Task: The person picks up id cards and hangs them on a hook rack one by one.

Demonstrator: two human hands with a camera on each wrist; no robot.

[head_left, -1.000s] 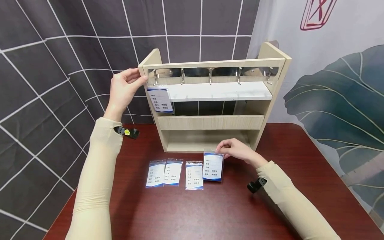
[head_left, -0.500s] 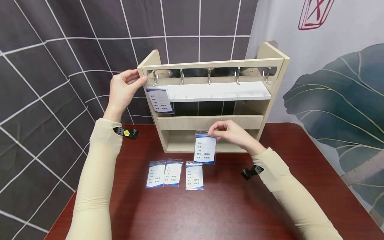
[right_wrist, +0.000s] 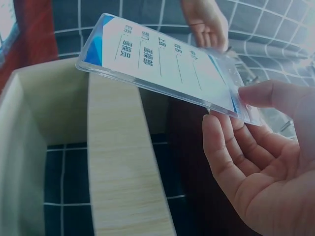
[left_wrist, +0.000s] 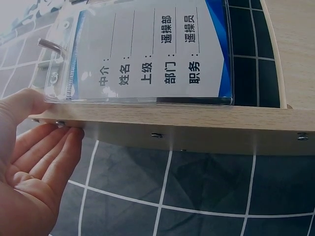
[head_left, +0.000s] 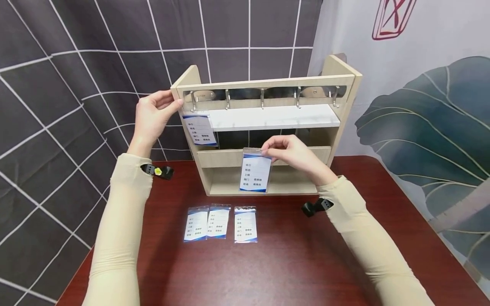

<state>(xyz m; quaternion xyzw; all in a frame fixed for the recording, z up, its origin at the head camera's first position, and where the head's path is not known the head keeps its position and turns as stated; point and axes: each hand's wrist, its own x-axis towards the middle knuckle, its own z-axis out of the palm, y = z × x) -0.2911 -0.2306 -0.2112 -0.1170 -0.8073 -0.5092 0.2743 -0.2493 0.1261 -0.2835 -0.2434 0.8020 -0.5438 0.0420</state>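
A badge in a clear sleeve (head_left: 255,172) hangs from my right hand (head_left: 292,155), whose thumb and fingers pinch its top corner. In the right wrist view the same badge (right_wrist: 157,64) spans the top, held at its clear end. My left hand (head_left: 155,117) grips the upper left side of the wooden rack (head_left: 264,157), thumb in front and fingers along the outer side. Beside it, another badge (head_left: 200,130) hangs on the leftmost hook (head_left: 193,102); the left wrist view shows this hung badge (left_wrist: 147,49) close up, with the hook through its top.
Further metal hooks (head_left: 262,98) run along the rack's top bar. On the red-brown table (head_left: 275,263) lie two overlapping badges (head_left: 196,225) and a single badge (head_left: 246,225). A white shelf (head_left: 273,117) sits behind the hooks.
My right hand has lifted the badge off the table, up and slightly left, to in front of the rack's lower board. My left hand keeps its grip on the rack.
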